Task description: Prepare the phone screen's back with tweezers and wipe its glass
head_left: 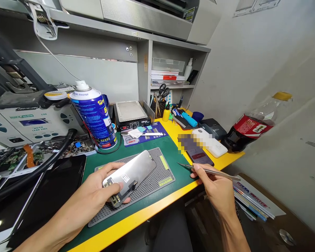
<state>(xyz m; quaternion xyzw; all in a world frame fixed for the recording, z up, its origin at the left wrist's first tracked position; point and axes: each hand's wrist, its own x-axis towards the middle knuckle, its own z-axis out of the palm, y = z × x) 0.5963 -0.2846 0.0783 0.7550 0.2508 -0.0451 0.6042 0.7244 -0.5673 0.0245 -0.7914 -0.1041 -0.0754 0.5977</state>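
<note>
Down in the head view, the left hand (102, 189) grips a silver-backed panel (135, 166), thumb on its face, above a perforated grey mat (157, 171). The right hand (217, 190) pinches tweezers (216, 172), tips pointing left, apart from the panel. Green matting (177, 150) covers much of the yellow desk (144, 215). A spray can (94, 112) stands behind the grey mat; two phones (215, 143) lie to the right, near a cola bottle (254, 126). Grey shelving (145, 59) backs the desk, and a scuffed pale wall (252, 63) rises on the right.
</note>
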